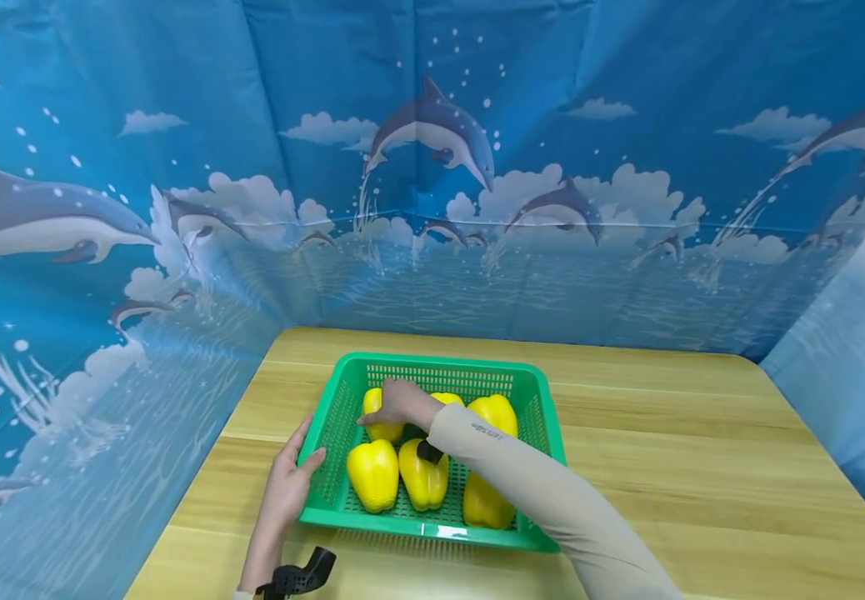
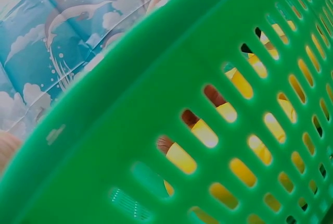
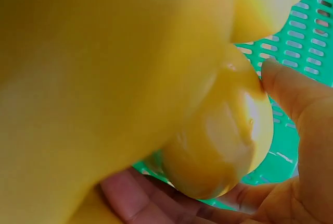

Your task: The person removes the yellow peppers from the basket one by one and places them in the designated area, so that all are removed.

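Observation:
Several yellow bell peppers (image 1: 373, 479) lie in a green slotted plastic basket (image 1: 547, 408). My right hand (image 1: 400, 403) reaches into its back left part and grips a yellow bell pepper (image 1: 383, 431). In the right wrist view, thumb and fingers curl round that pepper (image 3: 223, 130), while another pepper (image 3: 104, 78) fills the foreground. My left hand (image 1: 287, 483) holds the basket's left rim, its thumb on the rim and its fingers along the outside. The left wrist view is mostly taken up by the basket's side wall (image 2: 130, 104), with peppers visible through the slots.
The basket stands on a wood-grain table (image 1: 672, 450), left of the middle. More tabletop extends to its right. A blue dolphin-print cloth (image 1: 417, 275) hangs behind the table and on both sides. My right forearm (image 1: 552, 496) crosses the basket's front right part.

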`<state>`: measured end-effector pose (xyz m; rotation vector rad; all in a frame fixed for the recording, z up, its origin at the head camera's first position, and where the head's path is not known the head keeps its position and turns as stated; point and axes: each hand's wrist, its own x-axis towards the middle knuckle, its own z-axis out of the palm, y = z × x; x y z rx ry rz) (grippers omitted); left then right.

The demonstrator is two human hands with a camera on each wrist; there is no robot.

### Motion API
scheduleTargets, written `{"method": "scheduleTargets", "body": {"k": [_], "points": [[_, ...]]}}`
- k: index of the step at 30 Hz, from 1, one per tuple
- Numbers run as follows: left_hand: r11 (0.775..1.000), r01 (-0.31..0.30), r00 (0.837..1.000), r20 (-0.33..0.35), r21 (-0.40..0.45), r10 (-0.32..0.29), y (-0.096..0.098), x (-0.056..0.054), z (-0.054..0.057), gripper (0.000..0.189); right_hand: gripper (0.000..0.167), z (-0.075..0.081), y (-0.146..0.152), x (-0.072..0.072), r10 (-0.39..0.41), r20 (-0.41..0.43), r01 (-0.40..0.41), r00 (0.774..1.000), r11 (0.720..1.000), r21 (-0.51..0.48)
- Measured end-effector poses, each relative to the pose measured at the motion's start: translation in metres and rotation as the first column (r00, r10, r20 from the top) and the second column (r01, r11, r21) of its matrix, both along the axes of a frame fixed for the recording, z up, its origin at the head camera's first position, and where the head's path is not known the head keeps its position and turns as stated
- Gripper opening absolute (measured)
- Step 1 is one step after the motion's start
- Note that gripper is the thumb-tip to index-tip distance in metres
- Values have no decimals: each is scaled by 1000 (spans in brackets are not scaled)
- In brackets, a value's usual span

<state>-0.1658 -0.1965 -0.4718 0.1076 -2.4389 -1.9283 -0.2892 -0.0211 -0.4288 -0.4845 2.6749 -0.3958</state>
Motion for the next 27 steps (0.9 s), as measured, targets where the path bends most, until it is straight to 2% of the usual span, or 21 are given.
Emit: {"method": "scheduleTargets", "body": {"k": [5,11,19,27], "points": [[1000,-1,1000,7,-6,2,0,1,1,58,91,-4,2,-5,8,23,-8,1000,999,-36],[1000,3,1000,8,-20,-2,0,1,3,58,87,-6,6,-10,-38,90,48,995,992,-118],[1000,8,1000,16,-6,-8,0,1,2,58,92,-5,8,-10,15,79,-8,997,996,-87],[1000,7,1000,14,2,-7,-1,1,1,58,95,-5,6,-7,0,86,6,996,997,-72]]}}
